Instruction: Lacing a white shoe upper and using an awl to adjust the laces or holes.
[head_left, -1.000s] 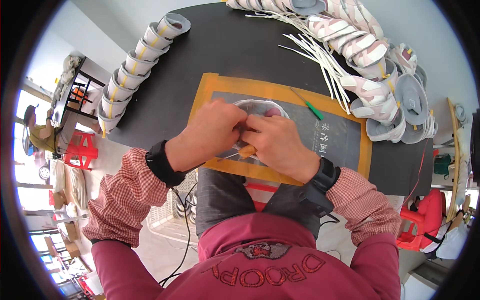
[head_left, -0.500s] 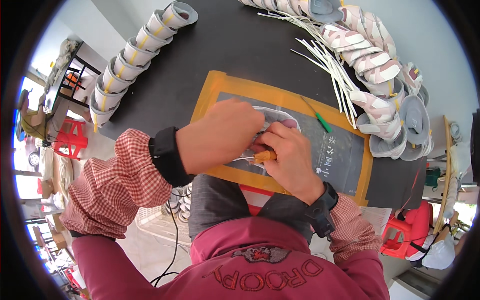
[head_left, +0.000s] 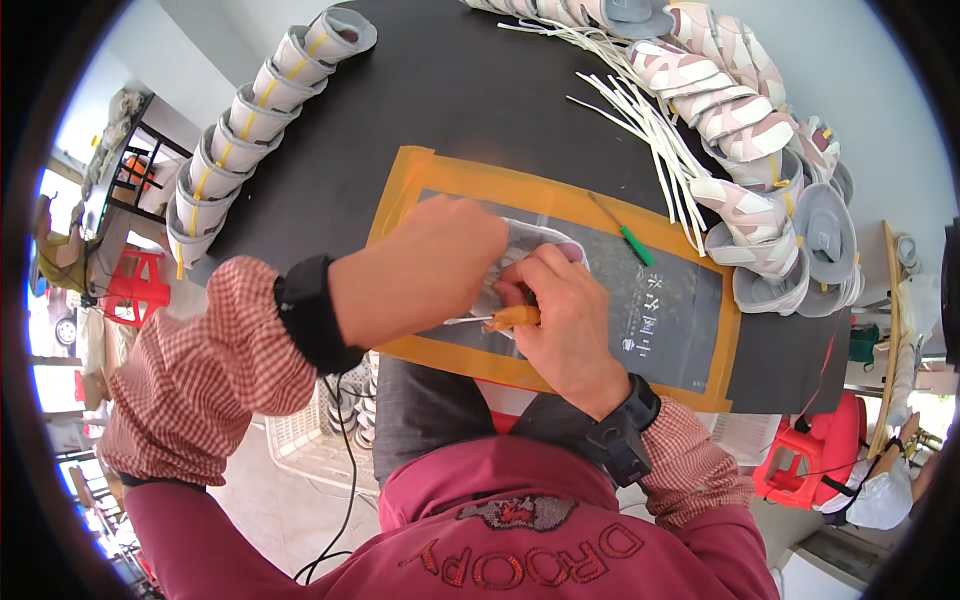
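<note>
Head view: your black table (head_left: 440,110) fills the upper half, with a grey mat (head_left: 670,320) bordered in orange tape near your lap. Heaped along the table's right edge are pink-and-white shoe uppers (head_left: 715,100); a nested row of pale shoe uppers (head_left: 235,140) with yellow strips curves down the left. White flat strips (head_left: 650,150) lie just beside the right-hand heap. On the mat, the grey-white shoe upper (head_left: 528,238) sits between your hands, its rim showing beyond your fingers. Your left hand (head_left: 440,255) bends over its left side, fingertips hidden, so their spread and hold cannot be told. Your right hand (head_left: 565,310) is curled at its right side, thumb and forefinger drawn together, an orange-handled tool (head_left: 515,317) gripped beneath, thin shaft pointing left. Beyond lies a green-handled tool (head_left: 636,246), near the mat's far edge.
</note>
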